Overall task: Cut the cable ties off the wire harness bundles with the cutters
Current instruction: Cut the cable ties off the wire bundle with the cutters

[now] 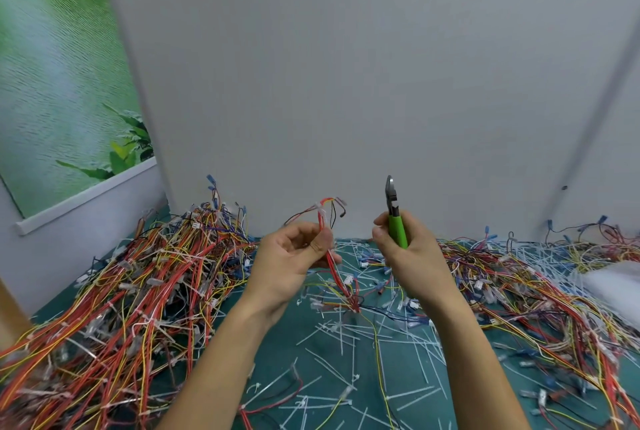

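Note:
My left hand (294, 256) pinches a thin wire harness (337, 277) of red, yellow and black wires, held upright above the table. A white cable tie (321, 213) wraps the harness just above my fingers. My right hand (405, 249) grips the green-handled cutters (393, 211), jaws pointing up and a little apart from the harness, to its right. The harness's lower end trails down onto the green mat (277, 353).
A big heap of tied harnesses (138, 291) lies on the left. Another heap of wires (519, 291) spreads on the right. Several cut white ties (346, 377) litter the mat between my arms. A grey wall stands close behind; a white bag (613, 287) sits far right.

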